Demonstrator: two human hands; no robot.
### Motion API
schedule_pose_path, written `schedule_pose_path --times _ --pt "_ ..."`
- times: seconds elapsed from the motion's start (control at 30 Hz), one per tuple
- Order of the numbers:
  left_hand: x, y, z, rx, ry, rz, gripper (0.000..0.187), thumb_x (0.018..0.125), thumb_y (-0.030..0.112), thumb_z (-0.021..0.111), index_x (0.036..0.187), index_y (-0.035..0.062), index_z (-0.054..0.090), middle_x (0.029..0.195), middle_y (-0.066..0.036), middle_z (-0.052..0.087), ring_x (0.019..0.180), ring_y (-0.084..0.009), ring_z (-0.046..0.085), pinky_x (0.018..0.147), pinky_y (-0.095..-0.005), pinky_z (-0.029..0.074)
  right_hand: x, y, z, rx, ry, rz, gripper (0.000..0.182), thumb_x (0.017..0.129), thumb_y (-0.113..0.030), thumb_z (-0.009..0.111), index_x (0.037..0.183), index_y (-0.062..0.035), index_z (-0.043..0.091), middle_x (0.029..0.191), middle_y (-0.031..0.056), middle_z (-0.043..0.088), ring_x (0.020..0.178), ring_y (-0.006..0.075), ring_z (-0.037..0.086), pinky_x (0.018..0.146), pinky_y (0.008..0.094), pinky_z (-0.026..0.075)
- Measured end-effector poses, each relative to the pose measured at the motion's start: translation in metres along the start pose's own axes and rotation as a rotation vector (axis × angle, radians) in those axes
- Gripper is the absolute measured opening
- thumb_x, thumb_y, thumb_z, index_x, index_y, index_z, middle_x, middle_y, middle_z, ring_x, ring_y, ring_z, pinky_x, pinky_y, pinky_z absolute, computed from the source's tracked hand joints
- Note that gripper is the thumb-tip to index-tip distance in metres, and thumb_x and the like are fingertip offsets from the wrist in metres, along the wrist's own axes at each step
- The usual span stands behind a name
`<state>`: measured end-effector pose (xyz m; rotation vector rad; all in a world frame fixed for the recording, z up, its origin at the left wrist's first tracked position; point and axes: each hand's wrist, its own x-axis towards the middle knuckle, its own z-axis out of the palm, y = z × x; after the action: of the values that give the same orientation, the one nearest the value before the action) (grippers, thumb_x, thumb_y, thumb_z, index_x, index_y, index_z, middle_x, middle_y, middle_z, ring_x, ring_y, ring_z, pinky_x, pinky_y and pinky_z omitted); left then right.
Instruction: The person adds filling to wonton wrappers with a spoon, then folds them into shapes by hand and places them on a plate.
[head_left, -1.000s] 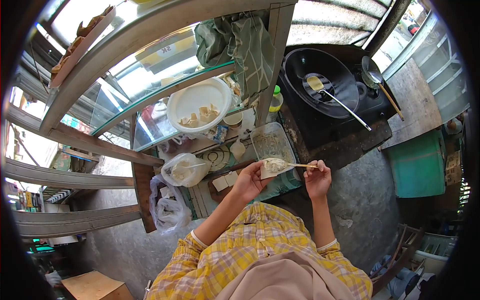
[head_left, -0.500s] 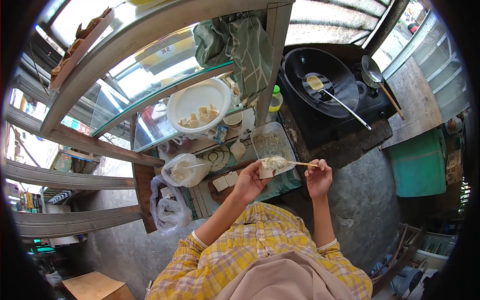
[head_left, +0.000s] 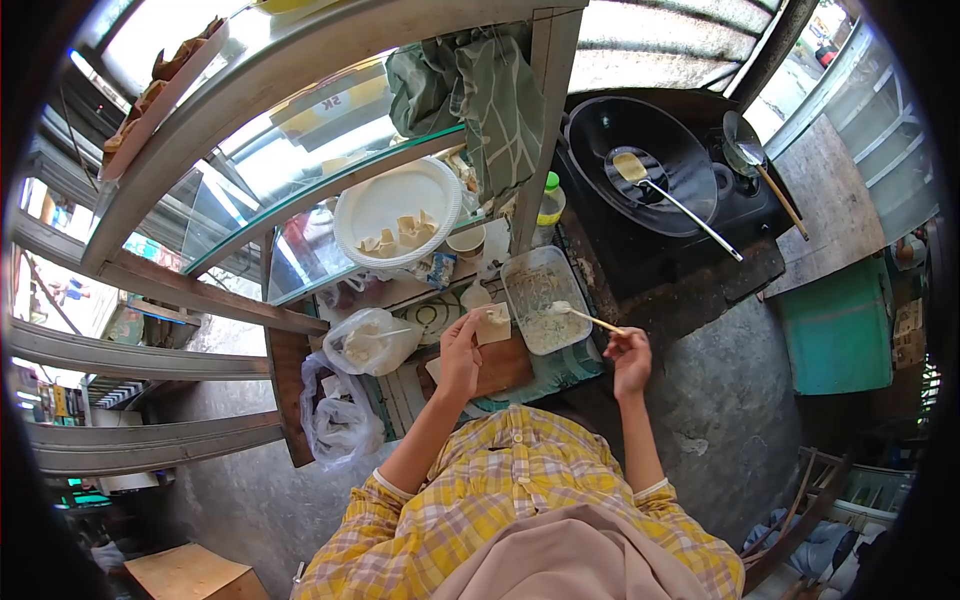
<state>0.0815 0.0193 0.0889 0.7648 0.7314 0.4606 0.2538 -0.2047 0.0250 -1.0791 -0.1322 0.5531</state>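
My left hand [head_left: 460, 357] pinches a pale square dough wrapper [head_left: 491, 326] by its edge, with a small dab of filling on it. My right hand [head_left: 629, 362] grips the thin handle of a spoon [head_left: 595, 320]. A lump of pale filling clings to the spoon's head, over the clear plastic tub [head_left: 532, 262]. More filling is smeared inside that tub. Below the wrapper lies a brown wooden board [head_left: 508, 368]; another wrapper is partly hidden behind my left wrist.
A white plate [head_left: 375, 205] holds several folded dough pieces. Clear plastic bags [head_left: 340, 425] lie at the counter's left end. A black wok [head_left: 590, 130] with a spatula [head_left: 690, 213] sits on the stove to the right. A glass-fronted cabinet frame [head_left: 225, 310] borders the left side.
My right hand has lowered the spoon from the wrapper to the tub. My left hand has shifted left with the wrapper, which now carries only a small dab of filling.
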Motion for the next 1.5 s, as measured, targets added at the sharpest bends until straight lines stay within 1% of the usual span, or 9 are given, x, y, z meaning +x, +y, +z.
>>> schedule_pose_path --times 0.1,0.23,0.37,0.5,0.9,1.07,1.17,1.37,1.5 --pt "-0.009 0.007 0.014 -0.129 -0.068 -0.046 0.031 0.092 0.019 0.045 0.112 -0.0032 0.054 0.107 -0.013 0.06 0.096 -0.0202 0.06 0.082 -0.0305 0.051 -0.005 0.03 0.008 -0.542 -0.109 0.014 0.024 0.089 -0.019 0.044 0.102 -0.0065 0.059 0.089 0.0013 0.059 0.071 0.0109 0.051 0.062 0.0253 0.044" --pt "-0.018 0.013 0.032 -0.257 -0.128 -0.142 0.033 0.092 0.019 0.045 0.117 -0.0025 0.051 0.112 -0.012 0.058 0.098 -0.0197 0.059 0.083 -0.0303 0.051 -0.027 0.024 0.035 -1.455 -0.172 -0.443 0.03 0.084 -0.017 0.055 0.112 -0.0085 0.057 0.11 0.009 0.053 0.098 0.0249 0.047 0.091 0.0362 0.035" --pt "-0.024 0.012 0.044 -0.286 -0.245 -0.216 0.035 0.093 0.018 0.044 0.12 -0.0032 0.048 0.113 -0.012 0.057 0.099 -0.0197 0.059 0.083 -0.0306 0.052 -0.034 -0.005 0.076 -1.091 -0.327 -0.417 0.039 0.081 -0.016 0.059 0.119 -0.0098 0.053 0.12 0.0106 0.046 0.106 0.0285 0.042 0.094 0.037 0.031" --pt "-0.019 -0.006 0.046 -0.197 -0.256 -0.177 0.036 0.093 0.018 0.042 0.121 -0.0045 0.046 0.113 -0.012 0.057 0.097 -0.0181 0.06 0.083 -0.0305 0.052 -0.033 0.002 0.091 -0.617 -0.404 -0.202 0.039 0.082 -0.008 0.057 0.121 -0.0069 0.052 0.12 0.007 0.048 0.105 0.0188 0.048 0.082 0.0285 0.04" --pt "-0.013 -0.029 0.036 0.077 -0.172 -0.116 0.028 0.092 0.016 0.047 0.108 -0.0045 0.057 0.123 -0.01 0.049 0.1 -0.0158 0.056 0.079 -0.0285 0.053 -0.033 0.013 0.09 -0.659 -0.338 -0.237 0.036 0.082 -0.016 0.064 0.114 -0.0016 0.057 0.101 0.0061 0.058 0.085 0.0136 0.053 0.069 0.0262 0.041" --pt "-0.017 -0.019 0.044 0.206 -0.188 -0.097 0.026 0.091 0.017 0.049 0.099 -0.0047 0.059 0.12 -0.008 0.05 0.099 -0.0153 0.054 0.079 -0.0291 0.054 -0.035 0.02 0.09 -0.466 -0.28 -0.081 0.027 0.084 -0.012 0.062 0.107 0.0004 0.057 0.094 0.0027 0.059 0.081 0.0076 0.052 0.07 0.0227 0.041" --pt "-0.013 -0.023 0.039 0.17 -0.245 -0.1 0.03 0.091 0.019 0.048 0.111 -0.0016 0.057 0.102 -0.004 0.047 0.095 -0.016 0.055 0.077 -0.0316 0.055 -0.036 0.022 0.095 -0.315 -0.22 -0.027 0.026 0.083 -0.015 0.065 0.103 -0.0004 0.059 0.093 0.0019 0.06 0.081 0.0074 0.054 0.07 0.0228 0.041" --pt "-0.01 -0.02 0.036 0.238 -0.284 -0.201 0.037 0.09 0.022 0.048 0.118 -0.0017 0.051 0.094 -0.006 0.053 0.087 -0.0166 0.058 0.074 -0.0318 0.056 -0.037 0.018 0.099 -0.14 -0.186 0.037 0.019 0.083 -0.011 0.064 0.099 -0.0012 0.059 0.091 0.0021 0.061 0.083 0.0074 0.056 0.074 0.0227 0.043" --pt "-0.011 -0.01 0.036 0.121 -0.328 -0.315 0.033 0.09 0.02 0.051 0.114 -0.0015 0.053 0.102 -0.005 0.054 0.089 -0.0154 0.058 0.075 -0.0294 0.054 -0.037 0.014 0.103 -0.026 -0.117 0.083 0.015 0.084 -0.009 0.063 0.097 -0.002 0.059 0.087 0.0017 0.062 0.079 0.0066 0.056 0.07 0.0218 0.043"
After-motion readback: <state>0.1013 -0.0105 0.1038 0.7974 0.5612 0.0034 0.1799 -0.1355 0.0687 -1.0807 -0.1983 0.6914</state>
